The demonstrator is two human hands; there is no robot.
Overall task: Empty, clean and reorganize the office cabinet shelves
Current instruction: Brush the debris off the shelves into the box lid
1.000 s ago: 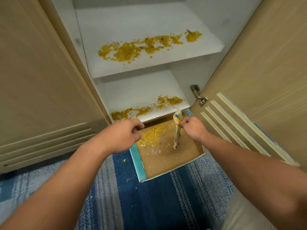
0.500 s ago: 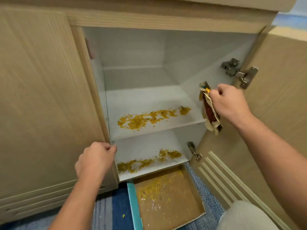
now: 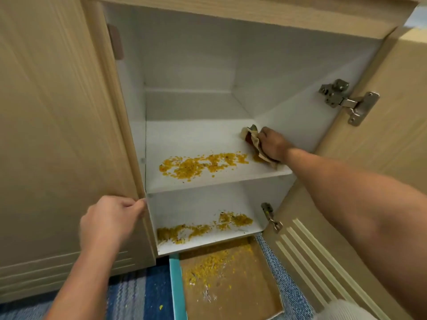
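We see the yellow crumbs (image 3: 203,165) in a band along the front edge of the upper shelf (image 3: 191,137), long axis left-right, lying to the left of our right hand (image 3: 272,144). This hand is nearer by far; its fingers are curled on a rag (image 3: 251,140) at the shelf's right edge, approx. touching the band's end. Left hand (image 3: 111,218) has fingers curled, gripping the cabinet's left front edge (image 3: 129,135), w/ nothing else held.

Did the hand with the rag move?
Yes. The right hand brought the rag down from beside the top hinge onto the shelf.
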